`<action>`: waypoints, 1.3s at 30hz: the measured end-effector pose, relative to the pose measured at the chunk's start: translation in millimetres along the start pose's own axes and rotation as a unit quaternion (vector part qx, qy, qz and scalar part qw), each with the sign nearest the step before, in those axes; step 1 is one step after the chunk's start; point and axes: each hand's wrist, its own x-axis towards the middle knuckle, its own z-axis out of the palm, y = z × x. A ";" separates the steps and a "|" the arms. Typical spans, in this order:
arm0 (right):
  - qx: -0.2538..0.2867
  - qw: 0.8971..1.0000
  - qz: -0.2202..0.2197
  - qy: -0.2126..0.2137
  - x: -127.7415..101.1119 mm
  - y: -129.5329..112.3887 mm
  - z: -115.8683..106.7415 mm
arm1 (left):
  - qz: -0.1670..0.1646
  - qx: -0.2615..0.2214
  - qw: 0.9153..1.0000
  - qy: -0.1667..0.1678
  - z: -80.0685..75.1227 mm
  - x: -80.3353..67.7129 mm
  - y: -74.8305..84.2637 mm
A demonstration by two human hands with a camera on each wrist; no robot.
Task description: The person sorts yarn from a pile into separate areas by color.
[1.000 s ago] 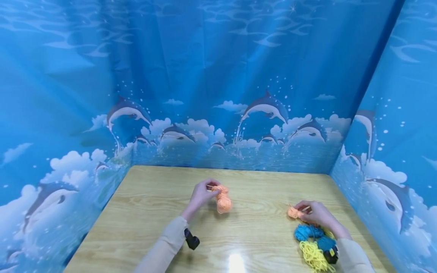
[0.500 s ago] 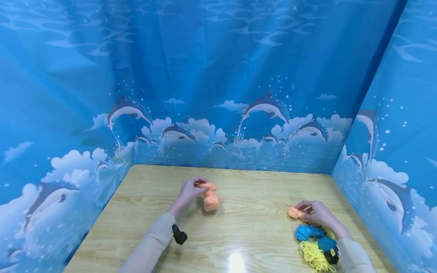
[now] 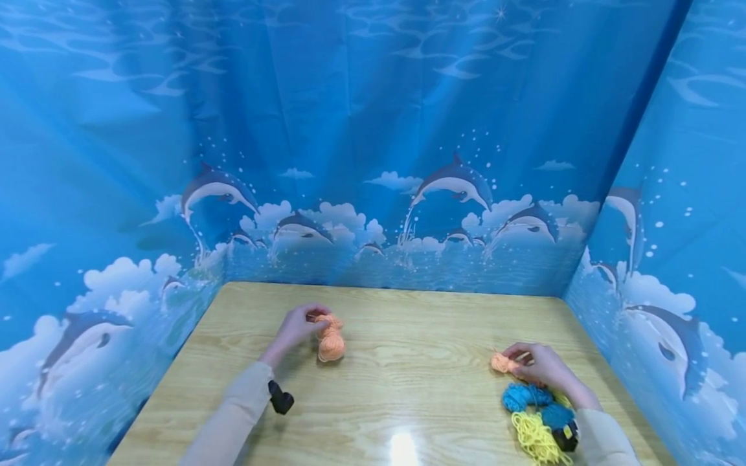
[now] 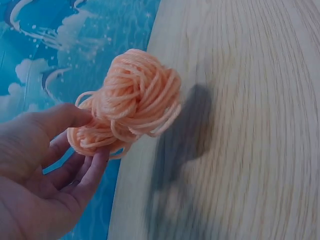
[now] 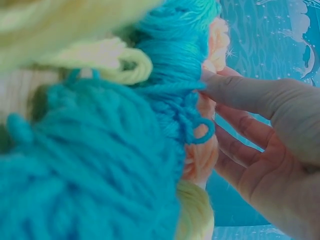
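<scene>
Yarn is the business on this table: nearest me, at about five o'clock, a yellow tangle (image 3: 536, 440) and two turquoise bundles (image 3: 527, 396) lie against my right forearm. Just beyond them, at four o'clock, my right hand (image 3: 539, 364) rests on the wood with fingers curled — thumb and fingertips pinch a small peach wad (image 3: 501, 363) that touches the turquoise. Farther out, at ten o'clock, my left hand (image 3: 294, 327) pinches the top loops of a larger peach skein (image 3: 330, 342); thumb (image 4: 60, 117) and fingers are closed on the strands, and the skein hangs just clear of the table (image 3: 419, 336), a shadow beneath it. I judge the step as holding the peach yarn apart from the other colours — the next move calls for a steady pinch so the loops don't slip.
</scene>
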 end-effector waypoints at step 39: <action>-0.036 0.999 -0.014 0.029 -0.3 -5.6 3.9 | 0.034 0.031 0.999 0.004 -1.8 -6.4 -24.9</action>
